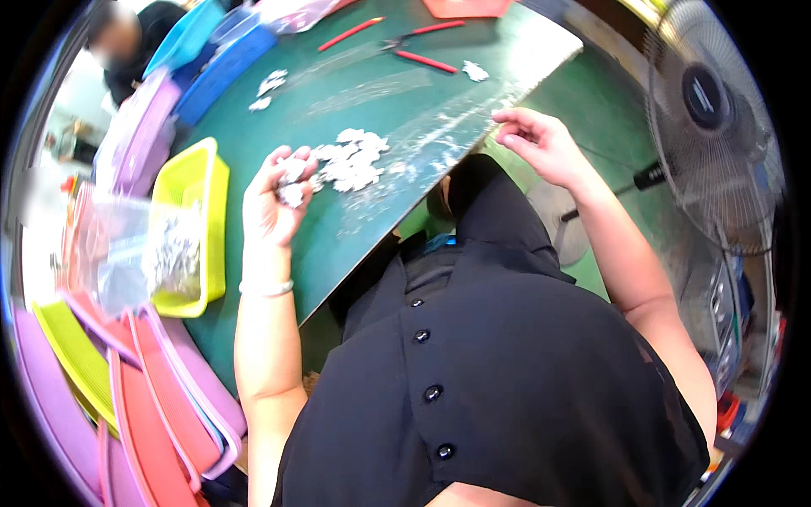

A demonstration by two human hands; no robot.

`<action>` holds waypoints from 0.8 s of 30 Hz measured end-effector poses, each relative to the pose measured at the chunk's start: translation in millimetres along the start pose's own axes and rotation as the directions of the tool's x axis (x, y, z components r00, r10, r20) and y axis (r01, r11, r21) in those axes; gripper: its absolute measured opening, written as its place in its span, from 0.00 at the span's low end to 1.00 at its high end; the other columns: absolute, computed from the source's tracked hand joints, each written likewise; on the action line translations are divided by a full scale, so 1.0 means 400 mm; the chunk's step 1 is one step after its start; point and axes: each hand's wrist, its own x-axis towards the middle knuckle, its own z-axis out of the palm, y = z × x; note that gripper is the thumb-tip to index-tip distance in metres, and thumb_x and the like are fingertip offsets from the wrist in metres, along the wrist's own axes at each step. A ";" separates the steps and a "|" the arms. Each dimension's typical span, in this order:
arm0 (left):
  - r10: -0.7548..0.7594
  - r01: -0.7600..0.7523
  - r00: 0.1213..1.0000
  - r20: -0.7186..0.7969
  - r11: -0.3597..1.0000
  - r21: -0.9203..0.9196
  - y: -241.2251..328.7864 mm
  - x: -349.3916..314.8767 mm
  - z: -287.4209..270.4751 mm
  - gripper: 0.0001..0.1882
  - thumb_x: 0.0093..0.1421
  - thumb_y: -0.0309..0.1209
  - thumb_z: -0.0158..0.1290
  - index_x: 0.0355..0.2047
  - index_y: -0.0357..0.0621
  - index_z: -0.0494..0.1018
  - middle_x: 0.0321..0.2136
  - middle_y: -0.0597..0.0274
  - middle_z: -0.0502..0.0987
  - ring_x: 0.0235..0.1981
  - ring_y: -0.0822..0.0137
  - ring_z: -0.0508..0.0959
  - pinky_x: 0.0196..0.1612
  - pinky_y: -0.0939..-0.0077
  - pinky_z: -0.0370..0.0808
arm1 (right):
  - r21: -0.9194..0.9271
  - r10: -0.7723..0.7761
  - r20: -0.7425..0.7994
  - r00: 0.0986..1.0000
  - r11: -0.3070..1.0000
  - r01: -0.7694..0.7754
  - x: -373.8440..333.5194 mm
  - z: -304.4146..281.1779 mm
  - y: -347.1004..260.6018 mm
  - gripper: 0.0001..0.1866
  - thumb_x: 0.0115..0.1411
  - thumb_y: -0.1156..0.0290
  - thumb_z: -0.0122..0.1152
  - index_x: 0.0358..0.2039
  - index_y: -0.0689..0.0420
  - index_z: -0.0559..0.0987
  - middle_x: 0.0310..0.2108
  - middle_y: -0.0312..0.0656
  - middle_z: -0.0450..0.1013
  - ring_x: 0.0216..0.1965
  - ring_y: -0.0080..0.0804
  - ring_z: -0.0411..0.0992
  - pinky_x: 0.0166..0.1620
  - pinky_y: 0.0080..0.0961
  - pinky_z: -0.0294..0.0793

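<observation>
My left hand (279,196) is closed around several small white pieces (291,194), palm up, above the green table. Right beside its fingertips lies a loose pile of similar white pieces (351,159); their exact kind is too small to tell. My right hand (538,145) hovers at the table's near right edge, its fingers loosely curled and apart from the thumb. Nothing clear shows between them. Farther back on the green table (338,93) rests a pair of red-handled pliers (427,61), open.
A yellow-green basket (218,228) holding a clear bag of grey-white pieces (173,249) stands left. Stacked pink and purple trays (160,406) lie below it. Blue bins (224,72) and a red pen-like stick (351,34) are farther back. A fan (710,97) stands right; a person sits far left.
</observation>
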 end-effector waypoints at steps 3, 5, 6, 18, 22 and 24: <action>0.021 -0.010 0.994 0.103 0.993 -0.114 0.024 -0.008 -0.031 0.07 0.55 0.24 0.50 0.34 0.40 0.67 0.29 0.55 0.71 0.31 0.59 0.74 0.24 0.76 0.74 | -0.217 -0.198 0.159 0.967 0.949 0.230 0.113 0.140 -0.076 0.19 0.50 0.76 0.55 0.45 0.57 0.71 0.33 0.40 0.72 0.36 0.28 0.71 0.40 0.23 0.71; 0.045 -0.036 0.997 0.069 0.992 -0.124 0.031 -0.002 -0.031 0.08 0.54 0.23 0.50 0.35 0.41 0.66 0.25 0.58 0.69 0.26 0.65 0.72 0.22 0.78 0.72 | -0.302 -0.334 0.243 0.911 0.866 0.398 0.177 0.230 -0.090 0.24 0.47 0.70 0.59 0.48 0.57 0.69 0.38 0.42 0.71 0.41 0.37 0.68 0.47 0.31 0.67; 0.061 -0.057 0.997 0.042 0.995 -0.086 0.031 -0.003 -0.021 0.09 0.54 0.23 0.49 0.36 0.42 0.65 0.24 0.59 0.69 0.26 0.65 0.72 0.22 0.78 0.72 | -0.371 -0.376 0.274 0.885 0.808 0.458 0.203 0.254 -0.072 0.25 0.47 0.70 0.60 0.48 0.57 0.68 0.39 0.42 0.71 0.41 0.38 0.67 0.47 0.31 0.66; 0.047 -0.047 0.998 -0.041 0.999 0.011 0.017 0.009 -0.046 0.10 0.56 0.22 0.48 0.39 0.42 0.67 0.26 0.63 0.71 0.24 0.70 0.71 0.23 0.80 0.72 | -0.372 -0.291 0.120 0.949 0.873 0.314 0.220 0.296 -0.043 0.20 0.46 0.78 0.57 0.43 0.54 0.73 0.32 0.37 0.72 0.38 0.31 0.69 0.40 0.24 0.69; 0.045 -0.041 0.998 -0.047 0.996 0.073 0.010 0.000 -0.044 0.06 0.55 0.26 0.50 0.34 0.42 0.69 0.23 0.64 0.71 0.22 0.71 0.71 0.22 0.80 0.71 | -0.380 -0.330 0.158 0.931 0.850 0.365 0.233 0.299 -0.062 0.21 0.44 0.79 0.56 0.43 0.54 0.73 0.30 0.35 0.72 0.36 0.31 0.68 0.37 0.23 0.68; 0.066 -0.059 0.996 -0.055 0.991 0.121 0.009 0.000 -0.041 0.05 0.55 0.28 0.51 0.32 0.42 0.70 0.22 0.65 0.71 0.21 0.72 0.72 0.20 0.81 0.69 | -0.396 -0.324 0.163 0.932 0.844 0.362 0.231 0.304 -0.067 0.20 0.45 0.79 0.56 0.42 0.55 0.73 0.29 0.36 0.72 0.36 0.32 0.68 0.36 0.24 0.69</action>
